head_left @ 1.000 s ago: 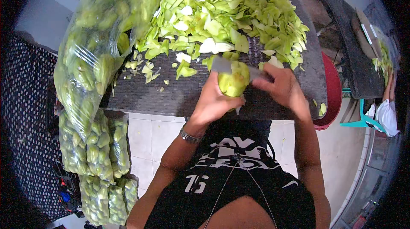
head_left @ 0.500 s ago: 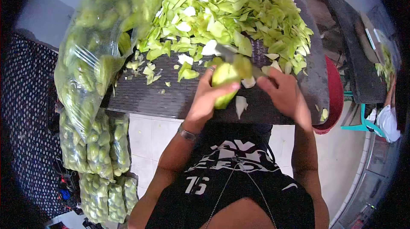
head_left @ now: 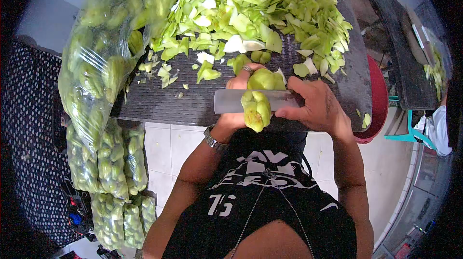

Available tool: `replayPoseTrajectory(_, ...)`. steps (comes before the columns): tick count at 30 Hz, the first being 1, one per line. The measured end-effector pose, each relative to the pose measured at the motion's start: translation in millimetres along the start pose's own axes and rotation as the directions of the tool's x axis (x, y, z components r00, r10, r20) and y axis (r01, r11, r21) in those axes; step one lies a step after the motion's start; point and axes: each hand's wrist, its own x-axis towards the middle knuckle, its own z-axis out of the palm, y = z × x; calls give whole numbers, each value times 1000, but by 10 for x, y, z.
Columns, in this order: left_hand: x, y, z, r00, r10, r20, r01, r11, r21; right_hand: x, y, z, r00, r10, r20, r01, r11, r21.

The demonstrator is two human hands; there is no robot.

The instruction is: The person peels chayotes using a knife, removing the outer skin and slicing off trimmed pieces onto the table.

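My right hand grips a wide flat knife by its right end, the blade lying level across the front of my left hand. A piece of green chayote sits against the blade's near side. Behind the blade my left hand, partly hidden by it, is wrapped round a green chayote. Beyond both hands a large heap of green slices lies on the dark woven tabletop, with small scraps to its left.
A big clear bag of green chayotes lies along the table's left edge. More packed bags are stacked below it. A red tub stands right of the table, near a teal stool and a dark board.
The knife has swung level across the front of my left hand, and a chayote piece now shows at its near side. My right hand has moved slightly nearer to me.
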Motion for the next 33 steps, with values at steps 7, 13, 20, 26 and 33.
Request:
replayPoseTrajectory(7, -198, 297, -22, 991, 135, -2, -134, 981, -141, 64, 546, -41, 920, 384, -74, -387, 922, -20)
replayPoseTrajectory(13, -59, 20, -75, 910, -313, 270, 389, 425, -818, 13, 454, -137, 862, 507, 18, -507, 861, 38)
replayPoseTrajectory(20, 126, -4, -114, 910, -265, 320, 388, 269, -881, 15, 444, -45, 832, 546, -92, -523, 830, 194)
replayPoseTrajectory(26, 157, 84, -47, 863, -306, 402, 449, 101, -888, -72, 243, -2, 884, 395, -248, -335, 908, 251)
replayPoseTrajectory(33, 94, -43, 34, 772, -285, 569, 578, -58, -814, -98, -17, 62, 960, 240, -142, -222, 966, 135)
